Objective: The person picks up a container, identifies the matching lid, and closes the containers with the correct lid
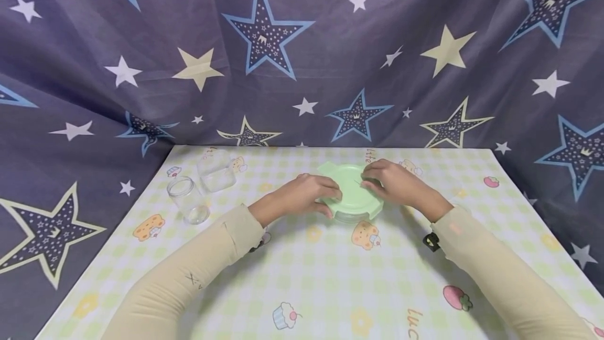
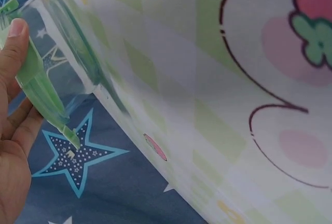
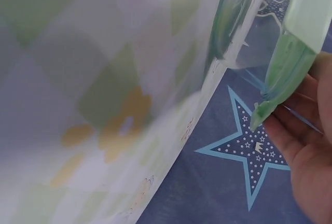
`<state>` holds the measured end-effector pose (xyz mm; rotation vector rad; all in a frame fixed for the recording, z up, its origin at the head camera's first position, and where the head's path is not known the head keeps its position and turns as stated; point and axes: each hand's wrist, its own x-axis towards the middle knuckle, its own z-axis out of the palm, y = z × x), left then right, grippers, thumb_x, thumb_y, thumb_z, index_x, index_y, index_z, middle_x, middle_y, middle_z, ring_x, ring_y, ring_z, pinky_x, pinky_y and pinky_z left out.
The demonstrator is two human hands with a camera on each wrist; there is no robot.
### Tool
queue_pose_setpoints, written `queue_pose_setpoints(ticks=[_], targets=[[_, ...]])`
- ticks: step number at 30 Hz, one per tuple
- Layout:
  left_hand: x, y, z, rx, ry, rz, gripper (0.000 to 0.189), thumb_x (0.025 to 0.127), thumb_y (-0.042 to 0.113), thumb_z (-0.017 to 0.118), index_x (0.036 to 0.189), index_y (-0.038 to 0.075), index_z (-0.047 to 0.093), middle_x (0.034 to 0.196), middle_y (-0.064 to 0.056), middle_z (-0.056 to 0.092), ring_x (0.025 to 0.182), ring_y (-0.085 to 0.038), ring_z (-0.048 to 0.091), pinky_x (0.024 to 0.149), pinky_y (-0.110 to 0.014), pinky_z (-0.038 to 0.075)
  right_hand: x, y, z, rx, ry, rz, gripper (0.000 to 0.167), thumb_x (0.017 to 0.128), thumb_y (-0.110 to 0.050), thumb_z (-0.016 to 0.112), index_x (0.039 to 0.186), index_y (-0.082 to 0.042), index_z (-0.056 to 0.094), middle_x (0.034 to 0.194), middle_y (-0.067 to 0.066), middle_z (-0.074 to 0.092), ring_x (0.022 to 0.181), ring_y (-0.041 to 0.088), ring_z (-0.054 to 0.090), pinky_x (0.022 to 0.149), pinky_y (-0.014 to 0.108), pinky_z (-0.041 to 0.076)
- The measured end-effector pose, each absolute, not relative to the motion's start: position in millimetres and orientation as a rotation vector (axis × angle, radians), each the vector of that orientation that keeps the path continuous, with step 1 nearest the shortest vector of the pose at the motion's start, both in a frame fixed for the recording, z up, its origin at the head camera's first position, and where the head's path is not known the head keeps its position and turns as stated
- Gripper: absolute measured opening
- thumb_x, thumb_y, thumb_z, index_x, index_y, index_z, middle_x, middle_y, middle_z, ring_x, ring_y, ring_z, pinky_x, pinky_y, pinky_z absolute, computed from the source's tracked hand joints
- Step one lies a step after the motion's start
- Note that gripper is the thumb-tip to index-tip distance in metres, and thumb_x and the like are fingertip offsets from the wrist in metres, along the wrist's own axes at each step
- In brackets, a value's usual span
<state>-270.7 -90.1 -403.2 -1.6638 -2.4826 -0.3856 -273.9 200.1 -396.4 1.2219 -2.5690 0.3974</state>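
Observation:
A round, clear food container [image 1: 350, 218] with a light green clip lid [image 1: 353, 185] stands towards the back of the table. My left hand [image 1: 306, 194] grips the lid's left side, its thumb [image 2: 15, 35] against the green edge in the left wrist view. On the opposite side, my right hand [image 1: 394, 181] holds the lid's rim with bent fingers. A green side flap [image 3: 282, 73] slants outward by the fingers in the right wrist view. The lid sits over the container; whether its clips are fastened I cannot tell.
Two clear, lidless-looking jars stand at the back left: a round jar [image 1: 190, 201] and a squarer jar [image 1: 217, 174] behind it. A checked cloth [image 1: 311, 277] covers the table. Behind it hangs a dark star-patterned curtain [image 1: 311, 4].

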Motion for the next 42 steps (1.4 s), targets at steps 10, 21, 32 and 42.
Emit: queue_pose_setpoints(ticks=[10, 21, 32, 42], targets=[[-270.3, -91.4, -402.3, -1.663, -2.472, -0.394, 0.042, 0.08, 0.039, 0.084, 0.116, 0.019, 0.075, 0.125, 0.002, 0.07, 0.111, -0.013, 0.067, 0.092, -0.03, 0.057, -284.8, 193.1, -393.5, 1.083, -2.64, 0.56, 0.012, 0.093, -0.009, 0.076, 0.101, -0.001, 0.076, 0.1, 0.012, 0.074, 0.093, 0.028, 0.07, 0.085, 0.045, 0.059], [-270.8, -91.5, -402.4, -1.656, -2.512, -0.397, 0.044, 0.081, 0.039, 0.083, 0.119, 0.018, 0.074, 0.127, 0.001, 0.069, 0.112, -0.015, 0.067, 0.093, -0.031, 0.057, -285.7, 186.7, -384.4, 0.771, -2.881, 0.582, 0.026, 0.094, -0.023, 0.077, 0.105, 0.0, 0.076, 0.1, 0.014, 0.076, 0.092, 0.03, 0.071, 0.084, 0.048, 0.058], [-270.8, -90.3, -402.0, -1.658, -2.517, -0.411, 0.044, 0.081, 0.038, 0.083, 0.119, 0.018, 0.075, 0.127, 0.001, 0.069, 0.113, -0.015, 0.067, 0.095, -0.032, 0.056, -297.5, 192.9, -385.9, 0.749, -2.972, 0.793, 0.037, 0.094, -0.021, 0.076, 0.119, 0.005, 0.07, 0.109, 0.018, 0.074, 0.101, 0.033, 0.07, 0.091, 0.049, 0.057], [-270.3, -89.8, -401.7, -1.646, -2.514, -0.411, 0.044, 0.081, 0.038, 0.083, 0.119, 0.018, 0.075, 0.126, 0.001, 0.07, 0.112, -0.014, 0.067, 0.094, -0.031, 0.056, -302.9, 198.3, -388.8, 0.668, -3.004, 1.054, 0.043, 0.094, -0.021, 0.078, 0.126, 0.005, 0.065, 0.118, 0.022, 0.069, 0.109, 0.039, 0.067, 0.092, 0.048, 0.058]])
